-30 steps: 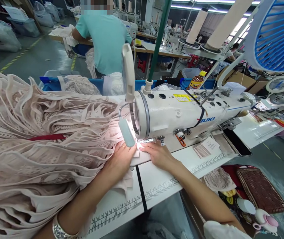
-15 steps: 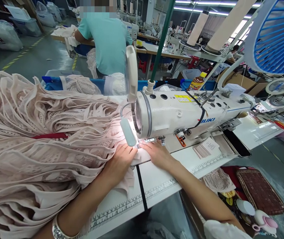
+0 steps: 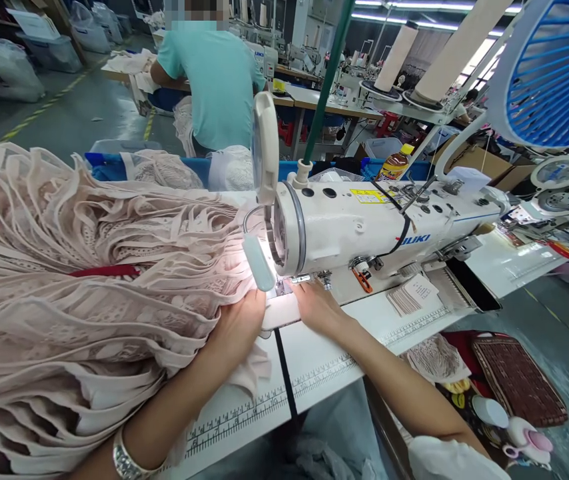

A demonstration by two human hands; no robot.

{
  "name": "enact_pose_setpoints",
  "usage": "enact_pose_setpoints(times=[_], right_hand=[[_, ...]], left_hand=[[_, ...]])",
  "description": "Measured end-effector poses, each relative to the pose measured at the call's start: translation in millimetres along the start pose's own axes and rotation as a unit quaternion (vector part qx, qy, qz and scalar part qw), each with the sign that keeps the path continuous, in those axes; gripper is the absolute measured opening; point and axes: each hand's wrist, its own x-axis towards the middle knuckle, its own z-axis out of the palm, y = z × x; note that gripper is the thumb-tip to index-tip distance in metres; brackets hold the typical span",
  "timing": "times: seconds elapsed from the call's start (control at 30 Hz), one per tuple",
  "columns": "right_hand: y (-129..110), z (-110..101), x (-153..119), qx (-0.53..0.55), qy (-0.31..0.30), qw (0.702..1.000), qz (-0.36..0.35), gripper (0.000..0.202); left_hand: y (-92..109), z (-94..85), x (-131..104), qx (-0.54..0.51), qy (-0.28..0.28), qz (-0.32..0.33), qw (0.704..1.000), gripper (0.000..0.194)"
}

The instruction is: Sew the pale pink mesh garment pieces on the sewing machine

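A white sewing machine (image 3: 334,230) stands before me, its lamp lighting the needle area. My left hand (image 3: 244,320) is left of the presser foot (image 3: 280,287), closed on the edge of a pale pink lace garment (image 3: 237,267); its fingertips are partly hidden in the fabric. Just right of the foot, my right hand (image 3: 317,307) has its fingers drawn together near the needle plate; what they hold, if anything, cannot be made out. A grey-white lamp shade (image 3: 258,263) hangs above my left fingers. Many pink garments (image 3: 89,313) lie heaped along my left forearm.
A stack of paper labels (image 3: 413,295) and a dark tray (image 3: 472,287) lie right of the machine. A blue fan (image 3: 554,73) and thread cones (image 3: 397,57) rise at the right. Ahead sits a person in a teal shirt (image 3: 214,87). A woven brown basket (image 3: 519,380) is below right.
My left hand has drawn slightly left and back from the needle, and the gap between my hands has widened. My right fingers have shifted a little right.
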Motion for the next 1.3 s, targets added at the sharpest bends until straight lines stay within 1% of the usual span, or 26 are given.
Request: enact_pose_setpoints(times=[0.03, 0.1, 0.17, 0.23, 0.33, 0.4, 0.53, 0.67, 0.73, 0.83, 0.93, 1.03, 1.17, 1.3], right_hand=[[0, 1, 1, 0.004, 0.005, 1.0, 0.009, 0.043], [2, 2, 3, 0.011, 0.015, 1.0, 0.024, 0.039], [5, 4, 4, 0.02, 0.018, 0.999, 0.028, 0.04], [7, 4, 3, 0.026, 0.012, 0.999, 0.022, 0.041], [7, 3, 1, 0.009, 0.006, 1.0, -0.006, 0.041], [5, 3, -1, -0.013, 0.012, 1.0, -0.014, 0.045], [2, 4, -3, -0.029, 0.027, 0.999, -0.004, 0.058], [7, 5, -5, -0.008, 0.032, 0.999, -0.024, 0.061], [9, 5, -5, -0.001, 0.026, 0.999, -0.034, 0.063], [11, 2, -6, 0.0, 0.017, 0.999, -0.042, 0.062], [8, 0, -6, -0.009, 0.015, 0.999, -0.037, 0.062], [3, -3, -6, -0.019, 0.011, 0.999, -0.031, 0.063], [2, -4, -6, -0.013, 0.011, 0.999, -0.028, 0.063], [3, -1, -5, -0.025, 0.017, 0.999, -0.031, 0.064]], left_hand=[[0, -2.0, 4, -0.008, -0.005, -0.009, 1.0, 0.028], [0, -4.4, 12, -0.041, 0.004, -0.028, 0.999, 0.028], [-1, -5.6, 21, -0.078, 0.003, -0.051, 0.996, 0.025], [-1, -6.9, 27, -0.082, -0.035, -0.055, 0.995, 0.023], [0, -9.8, 30, -0.052, -0.099, -0.044, 0.993, 0.021], [2, -11.7, 30, -0.039, -0.113, -0.045, 0.992, 0.023], [5, -12.6, 29, -0.029, -0.113, -0.043, 0.992, 0.027], [5, -12.3, 30, -0.029, -0.122, -0.046, 0.991, 0.03], [4, -12.2, 30, -0.028, -0.132, -0.049, 0.99, 0.029], [4, -11.7, 30, -0.031, -0.119, -0.05, 0.991, 0.026], [3, -11.8, 30, -0.026, -0.11, -0.053, 0.992, 0.023], [4, -12.9, 29, -0.022, -0.12, -0.061, 0.991, 0.022], [5, -13.8, 29, -0.021, -0.137, -0.064, 0.988, 0.026], [6, -14.2, 29, -0.01, -0.141, -0.059, 0.988, 0.032]])
